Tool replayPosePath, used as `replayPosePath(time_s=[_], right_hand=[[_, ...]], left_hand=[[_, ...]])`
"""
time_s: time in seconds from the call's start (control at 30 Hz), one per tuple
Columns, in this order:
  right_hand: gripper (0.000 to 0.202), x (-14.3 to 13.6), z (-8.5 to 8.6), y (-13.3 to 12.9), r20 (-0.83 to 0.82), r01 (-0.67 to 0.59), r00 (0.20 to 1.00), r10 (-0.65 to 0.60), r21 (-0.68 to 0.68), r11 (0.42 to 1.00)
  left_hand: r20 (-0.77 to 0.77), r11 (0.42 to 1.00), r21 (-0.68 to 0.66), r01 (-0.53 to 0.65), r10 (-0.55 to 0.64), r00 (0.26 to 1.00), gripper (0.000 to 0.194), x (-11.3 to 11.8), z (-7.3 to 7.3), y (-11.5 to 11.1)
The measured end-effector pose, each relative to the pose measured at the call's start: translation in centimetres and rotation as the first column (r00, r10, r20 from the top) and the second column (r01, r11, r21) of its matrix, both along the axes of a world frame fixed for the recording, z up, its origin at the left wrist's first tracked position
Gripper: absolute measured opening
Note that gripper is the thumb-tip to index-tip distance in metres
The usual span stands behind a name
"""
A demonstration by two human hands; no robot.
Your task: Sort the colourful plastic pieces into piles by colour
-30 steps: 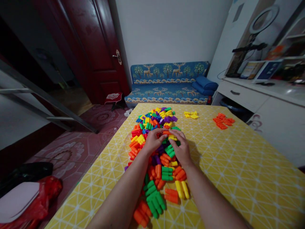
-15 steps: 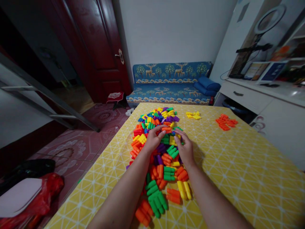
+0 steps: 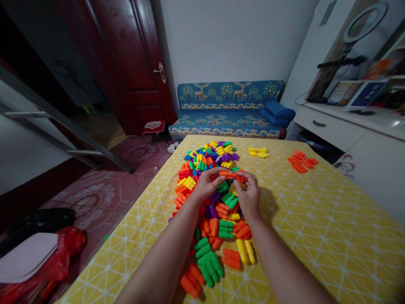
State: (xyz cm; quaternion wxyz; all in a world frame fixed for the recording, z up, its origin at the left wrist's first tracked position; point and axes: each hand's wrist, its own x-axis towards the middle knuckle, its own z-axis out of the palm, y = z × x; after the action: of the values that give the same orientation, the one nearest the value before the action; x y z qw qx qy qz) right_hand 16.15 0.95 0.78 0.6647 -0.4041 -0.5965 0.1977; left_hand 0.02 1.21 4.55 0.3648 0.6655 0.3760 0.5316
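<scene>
My left hand (image 3: 209, 184) is closed on an orange plastic toy block (image 3: 225, 174) with rounded, finger-like prongs. Opposite it, my right hand (image 3: 249, 193) pinches another orange block (image 3: 241, 177), partly covered by the fingers. The two blocks are close together above the pile; whether they touch I cannot tell. Around and below both hands spreads a long heap of similar blocks in green, red, purple, yellow, blue and orange. A green block (image 3: 230, 200) lies just under the right hand, and a large green block (image 3: 210, 267) lies nearer to me.
On the table's yellow cloth (image 3: 300, 228), a small yellow group of blocks (image 3: 258, 152) and an orange group (image 3: 301, 162) lie apart to the right. A blue sofa (image 3: 228, 112) stands behind the table, a white cabinet (image 3: 354, 145) at the right, a metal ladder (image 3: 82, 145) at the left.
My right hand's fingers have closed on an orange block and come up close to the one in my left hand. The left hand keeps its block, and the view has shifted slightly.
</scene>
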Motion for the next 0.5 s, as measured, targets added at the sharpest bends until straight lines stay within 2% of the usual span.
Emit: replayPosePath(time_s=[0.2, 0.37, 0.5], right_hand=[[0.025, -0.05, 0.65, -0.59, 0.099, -0.091, 0.991, 0.093, -0.019, 0.996], [0.019, -0.25, 0.65, -0.53, 0.1, -0.028, 0.995, 0.03, -0.014, 0.999], [0.02, -0.23, 0.46, -0.4, 0.075, 0.022, 0.997, -0.021, -0.016, 1.0]], left_hand=[[-0.133, 0.985, 0.169, -0.042, 0.065, 0.989, 0.032, -0.14, -0.17, 0.26], [-0.24, 0.983, 0.183, -0.022, 0.067, 0.968, 0.032, -0.05, -0.28, 0.19], [-0.23, 0.985, 0.164, -0.043, 0.081, 0.97, 0.035, -0.02, -0.54, 0.28]])
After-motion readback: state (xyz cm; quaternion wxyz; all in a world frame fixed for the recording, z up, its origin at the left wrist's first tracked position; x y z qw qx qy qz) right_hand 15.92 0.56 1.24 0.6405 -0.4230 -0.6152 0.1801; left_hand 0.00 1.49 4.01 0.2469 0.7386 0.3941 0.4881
